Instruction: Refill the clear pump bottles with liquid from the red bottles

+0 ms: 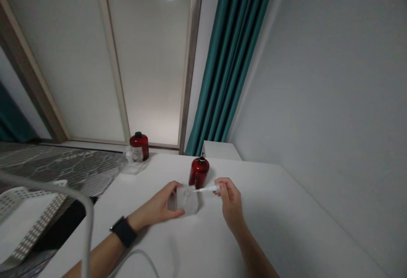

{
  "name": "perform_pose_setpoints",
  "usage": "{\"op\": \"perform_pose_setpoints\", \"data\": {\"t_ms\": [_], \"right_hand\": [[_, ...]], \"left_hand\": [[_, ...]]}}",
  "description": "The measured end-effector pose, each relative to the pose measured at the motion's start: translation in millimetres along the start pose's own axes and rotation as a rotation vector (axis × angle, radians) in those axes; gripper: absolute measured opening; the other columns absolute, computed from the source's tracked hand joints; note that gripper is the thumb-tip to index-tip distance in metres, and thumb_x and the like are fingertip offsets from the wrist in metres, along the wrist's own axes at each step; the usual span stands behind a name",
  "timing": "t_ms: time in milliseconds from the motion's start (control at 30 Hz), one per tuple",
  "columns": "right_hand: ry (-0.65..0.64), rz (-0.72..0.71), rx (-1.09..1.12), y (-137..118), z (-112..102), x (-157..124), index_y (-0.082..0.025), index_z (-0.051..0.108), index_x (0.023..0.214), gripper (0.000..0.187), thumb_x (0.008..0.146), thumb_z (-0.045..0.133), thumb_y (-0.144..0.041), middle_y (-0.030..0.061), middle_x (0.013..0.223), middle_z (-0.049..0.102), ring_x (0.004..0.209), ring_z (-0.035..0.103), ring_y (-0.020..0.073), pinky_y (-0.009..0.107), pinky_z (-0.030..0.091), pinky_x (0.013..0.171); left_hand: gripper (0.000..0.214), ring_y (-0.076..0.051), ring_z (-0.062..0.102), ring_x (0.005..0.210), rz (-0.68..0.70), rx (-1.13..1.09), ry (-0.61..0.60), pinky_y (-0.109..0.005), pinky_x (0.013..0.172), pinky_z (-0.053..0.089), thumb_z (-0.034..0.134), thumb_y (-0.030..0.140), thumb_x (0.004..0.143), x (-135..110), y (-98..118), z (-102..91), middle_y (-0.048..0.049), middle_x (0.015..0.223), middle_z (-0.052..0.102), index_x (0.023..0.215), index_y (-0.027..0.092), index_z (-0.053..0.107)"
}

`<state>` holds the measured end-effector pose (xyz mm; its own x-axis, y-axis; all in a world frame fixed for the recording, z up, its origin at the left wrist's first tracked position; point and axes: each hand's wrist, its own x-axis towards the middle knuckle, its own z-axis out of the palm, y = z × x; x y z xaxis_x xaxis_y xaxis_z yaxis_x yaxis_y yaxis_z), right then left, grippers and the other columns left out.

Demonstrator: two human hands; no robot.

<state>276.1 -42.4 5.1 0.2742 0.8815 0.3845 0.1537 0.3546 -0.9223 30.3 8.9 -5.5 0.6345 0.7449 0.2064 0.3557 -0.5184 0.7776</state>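
Just in front of the nearer red bottle (199, 172), the left hand (163, 206) grips a clear box (188, 202), its inside hard to make out, while the right hand (231, 203) pinches a slender white tube (206, 189), rear partly hidden, long axis crosswise, tip toward the box.

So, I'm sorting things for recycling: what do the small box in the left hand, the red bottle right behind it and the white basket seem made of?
Small box: probably plastic, perhaps frosted, since it looks pale and partly see-through.
Red bottle: glossy, with bright highlights; glass or plastic, the look leaves it open.
White basket: likely dull moulded plastic, judging by its regular holes.
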Motion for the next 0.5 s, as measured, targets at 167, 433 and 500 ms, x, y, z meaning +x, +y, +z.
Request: {"op": "perform_pose_setpoints", "data": {"t_ms": [167, 433, 500], "right_hand": [[-0.101, -0.13, -0.185, -24.3, 7.4, 14.2, -0.021, 0.065, 0.085, 0.017, 0.088, 0.056, -0.035, -0.001, 0.069, 0.06, 0.064, 0.053, 0.0165, 0.027, 0.039, 0.06], [-0.324, -0.35, -0.497, -53.6, 28.0, 32.5, -0.024, 0.064, 0.082, 0.014, 0.09, 0.053, -0.027, 0.0022, 0.076, 0.065, 0.07, 0.056, 0.0201, 0.031, 0.04, 0.067], [-0.347, -0.372, -0.555, -49.6, 32.8, 31.8, -0.024, 0.064, 0.08, 0.014, 0.09, 0.054, -0.027, 0.0017, 0.073, 0.064, 0.069, 0.055, 0.0203, 0.031, 0.04, 0.068]], "left_hand": [[0.045, -0.023, 0.058, 0.092, 0.013, -0.001, 0.015, -0.035, 0.082, 0.049, 0.073, 0.026, 0.072, -1.0, 1.9, -0.3, -0.005, 0.104, 0.061, 0.11, 0.019, 0.051], [0.048, -0.023, 0.058, 0.091, 0.019, 0.025, 0.037, -0.035, 0.082, 0.048, 0.077, 0.024, 0.068, -1.3, 3.0, -0.6, -0.0056, 0.103, 0.061, 0.109, 0.017, 0.054], [0.049, -0.023, 0.058, 0.09, 0.022, 0.032, 0.052, -0.035, 0.082, 0.048, 0.078, 0.025, 0.068, -1.3, 0.5, 0.9, -0.0057, 0.103, 0.061, 0.109, 0.017, 0.054]]}}
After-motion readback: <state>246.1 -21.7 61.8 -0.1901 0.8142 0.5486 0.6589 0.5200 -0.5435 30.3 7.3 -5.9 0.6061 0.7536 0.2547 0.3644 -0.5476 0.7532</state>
